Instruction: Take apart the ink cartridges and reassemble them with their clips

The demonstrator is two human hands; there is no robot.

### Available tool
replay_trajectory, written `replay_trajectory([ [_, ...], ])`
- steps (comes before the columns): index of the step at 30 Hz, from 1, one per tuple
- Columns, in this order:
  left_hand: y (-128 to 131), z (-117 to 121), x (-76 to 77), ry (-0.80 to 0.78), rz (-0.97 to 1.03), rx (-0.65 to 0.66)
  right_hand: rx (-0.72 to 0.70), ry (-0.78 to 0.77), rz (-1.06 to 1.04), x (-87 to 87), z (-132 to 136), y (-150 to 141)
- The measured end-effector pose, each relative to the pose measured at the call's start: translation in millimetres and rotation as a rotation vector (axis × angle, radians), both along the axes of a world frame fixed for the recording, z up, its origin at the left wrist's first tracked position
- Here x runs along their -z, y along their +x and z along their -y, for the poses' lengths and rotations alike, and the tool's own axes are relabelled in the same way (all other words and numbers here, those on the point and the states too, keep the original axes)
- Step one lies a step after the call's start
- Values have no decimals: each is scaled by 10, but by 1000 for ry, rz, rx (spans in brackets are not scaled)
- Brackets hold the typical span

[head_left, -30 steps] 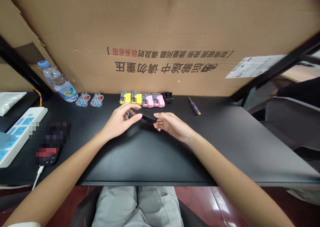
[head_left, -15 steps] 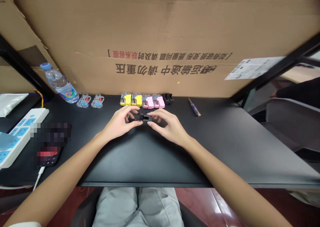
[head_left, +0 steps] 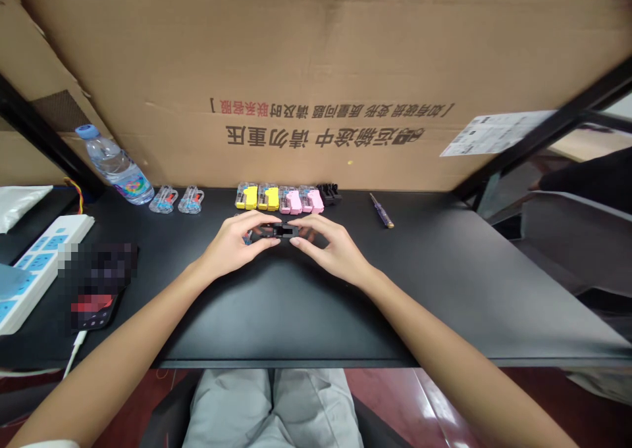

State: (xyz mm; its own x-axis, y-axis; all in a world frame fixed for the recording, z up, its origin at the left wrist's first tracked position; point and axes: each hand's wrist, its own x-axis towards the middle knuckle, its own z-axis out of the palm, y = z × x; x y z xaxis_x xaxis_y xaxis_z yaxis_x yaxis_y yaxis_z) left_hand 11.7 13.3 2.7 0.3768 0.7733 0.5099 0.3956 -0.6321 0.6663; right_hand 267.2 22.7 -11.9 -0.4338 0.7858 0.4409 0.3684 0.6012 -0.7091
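Observation:
Between my two hands is a small black plastic part [head_left: 285,230] with a slot in it, held just above the table. My left hand [head_left: 241,237] pinches its left end with thumb and forefinger; a bit of something clear and coloured shows behind those fingers. The thumb and fingers of my right hand [head_left: 326,244] close on its right end. Beyond my hands stand yellow-and-clear toy-like pieces [head_left: 251,197], pink-and-clear ones [head_left: 293,201] and black plastic parts [head_left: 330,194] in a row.
Two clear pieces [head_left: 191,200] with red and blue insides lie left of the row, beside a water bottle [head_left: 118,165]. A screwdriver [head_left: 382,211] lies to the right. On the left are a power strip [head_left: 49,257] and a phone [head_left: 103,283]. A cardboard sheet [head_left: 316,53] stands behind.
My left forefinger has come down and straightened along the top of the black part. Both hands stay at nearly the same place, still holding it.

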Motion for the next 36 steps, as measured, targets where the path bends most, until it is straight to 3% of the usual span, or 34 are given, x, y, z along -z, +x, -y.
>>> replay_trajectory([
  [3,-13,-7,-4,-24,27,-75,58,-3,-27,-56,-15,33],
  [8,-58,-72,40,-138,116,-209,291,38,-80,-97,-133,205],
  [14,-57,-131,112,-228,163,-222,51,110,225,140,-208,225],
  [19,-36,-120,115,-221,139,-232,-44,193,336,222,-183,137],
  [27,-57,-130,162,-314,122,-234,-179,183,361,139,-104,122],
  [31,-46,-120,147,-304,127,-209,-162,132,300,153,-93,93],
  [36,-15,-88,111,-302,150,-159,-86,9,76,135,-72,26],
])
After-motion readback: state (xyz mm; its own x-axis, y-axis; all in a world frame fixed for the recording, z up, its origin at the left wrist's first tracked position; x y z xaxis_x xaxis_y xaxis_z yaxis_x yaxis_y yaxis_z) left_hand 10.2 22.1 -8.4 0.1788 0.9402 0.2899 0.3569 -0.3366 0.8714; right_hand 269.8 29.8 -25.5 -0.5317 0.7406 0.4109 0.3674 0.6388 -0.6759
